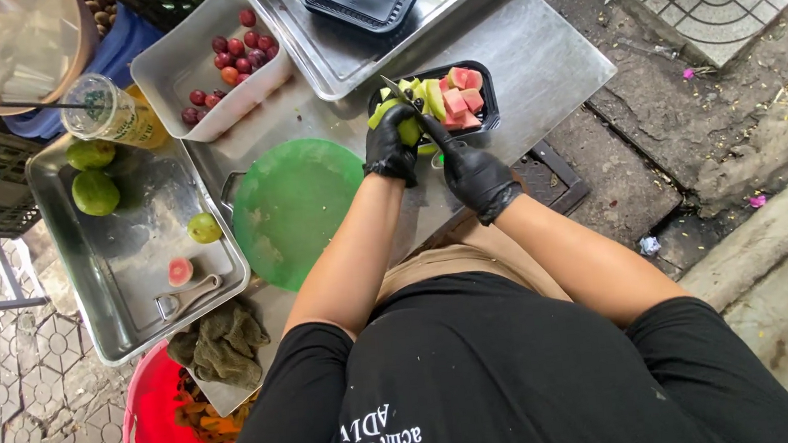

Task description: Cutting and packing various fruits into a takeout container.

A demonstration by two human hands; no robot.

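Left hand (391, 150), black-gloved: closed around a green guava piece (407, 130), held just over the near rim of the black tray (488, 97).
Right hand (475, 177), black-gloved: gripping a knife (400, 92), blade tip at the fruit.
Tray, just beyond both hands: pink and green guava chunks (459, 100).
Handling note: keep the left fingertips behind the blade; cut over the tray so pieces drop in.
Left of the hands: green round cutting board (292, 207).

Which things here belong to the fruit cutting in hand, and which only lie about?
In use:
left hand holding green fruit piece
right hand with knife
black tray of cut fruit

Lying about:
green cutting board
red fruits in a tub
whole green fruits
cloth
red bucket
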